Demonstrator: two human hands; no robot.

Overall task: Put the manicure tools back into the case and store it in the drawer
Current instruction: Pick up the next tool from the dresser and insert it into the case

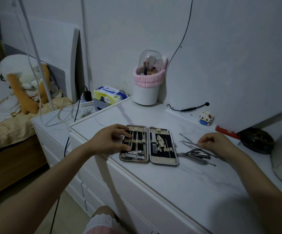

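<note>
The manicure case (163,162) lies open flat on the white dresser top (170,186), black lining up, with several tools strapped inside and nail clippers (134,155) at its lower left. My left hand (111,141) rests on the case's left half, fingers spread over the tools. A pile of loose metal tools (195,155) lies just right of the case. My right hand (216,142) hovers over that pile, fingertips pinched on a thin metal tool (190,143).
A white brush holder (147,80) with a pink band stands at the back. A small toy figure (206,118), a red-handled tool (228,132) and a dark round object (256,140) sit at right. Tissue pack (108,95) and cables lie at left; drawer fronts (136,191) below.
</note>
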